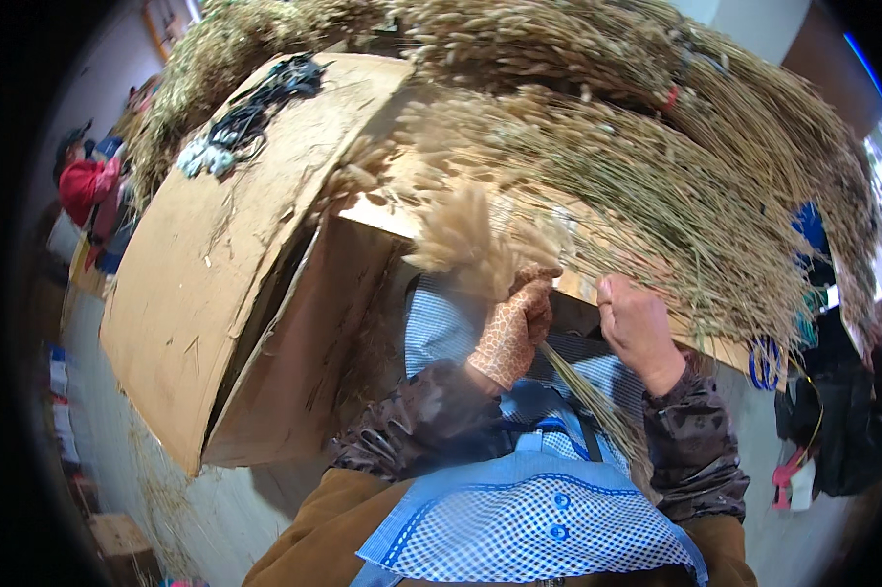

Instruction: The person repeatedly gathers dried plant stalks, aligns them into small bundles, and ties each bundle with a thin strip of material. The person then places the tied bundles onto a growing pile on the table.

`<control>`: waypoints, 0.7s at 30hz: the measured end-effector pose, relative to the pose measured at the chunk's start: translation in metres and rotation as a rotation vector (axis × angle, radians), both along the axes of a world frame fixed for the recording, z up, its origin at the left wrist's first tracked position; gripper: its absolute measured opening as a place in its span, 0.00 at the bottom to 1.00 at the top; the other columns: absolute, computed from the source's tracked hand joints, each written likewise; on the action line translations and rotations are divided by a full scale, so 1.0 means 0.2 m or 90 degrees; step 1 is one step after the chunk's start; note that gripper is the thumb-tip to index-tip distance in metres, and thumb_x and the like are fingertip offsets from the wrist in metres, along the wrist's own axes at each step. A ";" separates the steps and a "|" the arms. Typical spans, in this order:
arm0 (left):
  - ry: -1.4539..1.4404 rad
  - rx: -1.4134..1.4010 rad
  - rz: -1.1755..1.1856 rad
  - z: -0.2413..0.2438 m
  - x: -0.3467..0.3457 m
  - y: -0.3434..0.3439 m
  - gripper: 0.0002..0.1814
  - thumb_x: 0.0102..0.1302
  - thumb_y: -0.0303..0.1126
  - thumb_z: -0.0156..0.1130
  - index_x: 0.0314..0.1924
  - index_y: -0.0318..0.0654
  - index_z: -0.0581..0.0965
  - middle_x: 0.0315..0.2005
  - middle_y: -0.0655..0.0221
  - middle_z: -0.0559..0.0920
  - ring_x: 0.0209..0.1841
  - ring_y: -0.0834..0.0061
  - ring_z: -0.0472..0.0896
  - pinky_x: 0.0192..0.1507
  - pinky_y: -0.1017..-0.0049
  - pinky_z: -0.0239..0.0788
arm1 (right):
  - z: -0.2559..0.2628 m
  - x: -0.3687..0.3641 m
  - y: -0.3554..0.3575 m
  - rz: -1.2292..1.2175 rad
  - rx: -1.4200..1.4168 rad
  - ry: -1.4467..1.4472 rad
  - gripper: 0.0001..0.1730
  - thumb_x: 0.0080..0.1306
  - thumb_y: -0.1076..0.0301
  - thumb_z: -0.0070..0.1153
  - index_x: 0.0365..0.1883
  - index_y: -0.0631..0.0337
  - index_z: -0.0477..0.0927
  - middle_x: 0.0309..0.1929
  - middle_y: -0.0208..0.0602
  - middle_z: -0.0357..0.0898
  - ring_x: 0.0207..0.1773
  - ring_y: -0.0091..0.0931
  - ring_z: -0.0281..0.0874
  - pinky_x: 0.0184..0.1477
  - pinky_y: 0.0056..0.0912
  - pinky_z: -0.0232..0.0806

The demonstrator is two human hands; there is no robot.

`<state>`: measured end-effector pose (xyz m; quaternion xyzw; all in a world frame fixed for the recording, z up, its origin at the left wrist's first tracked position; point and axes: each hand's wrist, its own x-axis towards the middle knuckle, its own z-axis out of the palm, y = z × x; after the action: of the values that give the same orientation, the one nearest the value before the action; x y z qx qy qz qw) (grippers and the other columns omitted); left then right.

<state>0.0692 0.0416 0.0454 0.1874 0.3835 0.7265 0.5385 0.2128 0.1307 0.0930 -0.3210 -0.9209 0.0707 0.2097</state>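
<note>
My left hand [518, 326], in a patterned glove, is closed around a bunch of dried bunny-tail grass [456, 238]. The fluffy heads fan out above the fist, and the thin stems [595, 403] hang down below it across my apron. Just to the right, my bare right hand [639, 330] has its fingers curled at the near edge of a wooden table [580, 285]. Whether it pinches a stem is hidden. Past it, a loose heap of the same grass [632, 198] lies on the table, heads to the left and stems to the right.
An open cardboard box [214, 257] stands at the left, dark ties [272, 103] lying on its flap. Large grass bundles [558, 44] line the back. Blue loops [764, 363] hang at the table's right corner. Another person [93, 183] is at the far left.
</note>
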 end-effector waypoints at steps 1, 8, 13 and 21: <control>0.051 0.033 0.007 -0.03 -0.03 0.00 0.12 0.67 0.30 0.56 0.49 0.38 0.74 0.19 0.81 0.64 0.19 0.88 0.59 0.20 0.84 0.44 | -0.03 -0.03 0.00 0.029 -0.001 0.013 0.09 0.70 0.67 0.46 0.32 0.61 0.70 0.19 0.49 0.73 0.25 0.46 0.75 0.27 0.48 0.65; 0.089 0.126 -0.013 -0.17 -0.11 -0.01 0.27 0.56 0.21 0.60 0.58 0.37 0.72 0.31 0.77 0.70 0.25 0.86 0.63 0.26 0.85 0.53 | -0.07 -0.11 -0.01 0.069 -0.107 0.041 0.07 0.69 0.68 0.46 0.33 0.61 0.71 0.21 0.52 0.75 0.27 0.49 0.75 0.29 0.53 0.66; 0.031 0.119 -0.098 -0.15 -0.14 0.01 0.29 0.57 0.26 0.62 0.61 0.37 0.70 0.36 0.75 0.73 0.31 0.85 0.68 0.31 0.85 0.58 | -0.12 -0.16 -0.08 0.033 -0.123 -0.046 0.11 0.70 0.66 0.46 0.31 0.64 0.71 0.18 0.53 0.73 0.24 0.49 0.75 0.27 0.51 0.66; 0.029 0.085 -0.170 -0.13 -0.17 -0.02 0.26 0.64 0.37 0.63 0.60 0.37 0.71 0.43 0.72 0.78 0.39 0.86 0.73 0.37 0.85 0.64 | -0.20 -0.17 -0.14 0.028 -0.012 -0.127 0.06 0.62 0.73 0.50 0.26 0.65 0.73 0.14 0.47 0.74 0.20 0.41 0.79 0.22 0.41 0.70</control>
<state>0.0348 0.0373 0.0193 0.2882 0.3183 0.6680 0.6078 0.1792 0.1036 0.0530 -0.3081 -0.9433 0.0519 0.1124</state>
